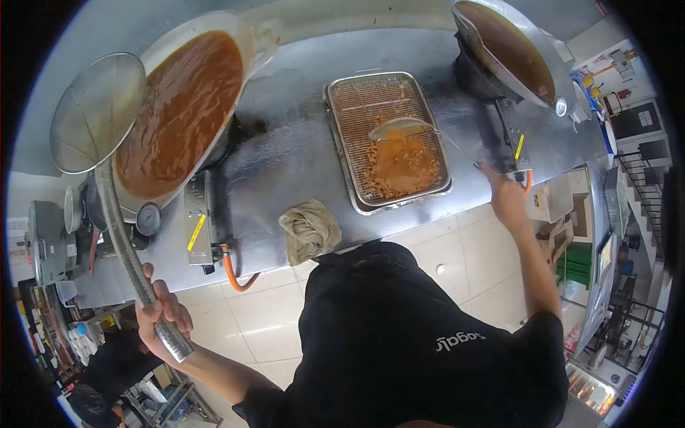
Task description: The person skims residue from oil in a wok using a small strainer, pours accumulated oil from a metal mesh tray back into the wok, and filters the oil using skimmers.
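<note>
My left hand is closed round the metal handle of a long strainer, whose round mesh head is raised over the left edge of a wok of reddish-brown liquid. My right hand grips the thin handle of a ladle. The ladle's bowl is over a wire-mesh tray, tilted. Brown crumbly bits and a pool of orange-brown liquid lie on the mesh in the tray's near half.
A second wok of brown liquid stands at the back right. A crumpled cloth lies at the counter's front edge. A dial thermometer is by the left wok. Another person is at the lower left.
</note>
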`<action>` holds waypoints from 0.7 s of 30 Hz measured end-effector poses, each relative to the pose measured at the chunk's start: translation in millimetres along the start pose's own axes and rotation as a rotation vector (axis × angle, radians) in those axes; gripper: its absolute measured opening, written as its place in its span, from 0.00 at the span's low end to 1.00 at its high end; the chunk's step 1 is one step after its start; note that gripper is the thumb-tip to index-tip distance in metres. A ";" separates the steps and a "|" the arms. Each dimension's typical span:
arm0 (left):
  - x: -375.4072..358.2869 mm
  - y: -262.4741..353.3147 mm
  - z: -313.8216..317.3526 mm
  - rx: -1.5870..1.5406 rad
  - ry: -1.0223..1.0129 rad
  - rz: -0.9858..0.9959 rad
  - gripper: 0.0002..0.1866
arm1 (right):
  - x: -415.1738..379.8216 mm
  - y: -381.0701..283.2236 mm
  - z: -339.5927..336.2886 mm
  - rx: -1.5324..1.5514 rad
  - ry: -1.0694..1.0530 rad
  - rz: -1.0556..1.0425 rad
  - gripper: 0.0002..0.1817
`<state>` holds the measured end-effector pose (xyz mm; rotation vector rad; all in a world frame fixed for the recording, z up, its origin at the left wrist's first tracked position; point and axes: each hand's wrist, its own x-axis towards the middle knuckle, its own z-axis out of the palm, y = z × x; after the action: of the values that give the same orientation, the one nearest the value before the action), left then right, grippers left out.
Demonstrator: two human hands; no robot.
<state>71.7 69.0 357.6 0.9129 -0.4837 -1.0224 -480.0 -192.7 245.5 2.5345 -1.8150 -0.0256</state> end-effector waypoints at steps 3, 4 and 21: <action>-1.0 -3.4 5.8 -0.003 0.034 0.048 0.26 | -17.1 -1.3 13.7 -0.044 0.060 0.037 0.33; -0.9 -3.5 3.7 0.000 0.008 0.052 0.27 | -17.9 -1.0 14.5 -0.034 0.075 0.035 0.33; -4.1 23.8 -0.4 0.016 0.096 -0.003 0.29 | 122.3 -93.6 -191.8 0.462 0.071 -0.110 0.23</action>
<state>82.4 77.9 377.4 0.9726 -0.4104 -0.9741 -346.8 -276.4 434.6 2.8797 -1.8254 0.5348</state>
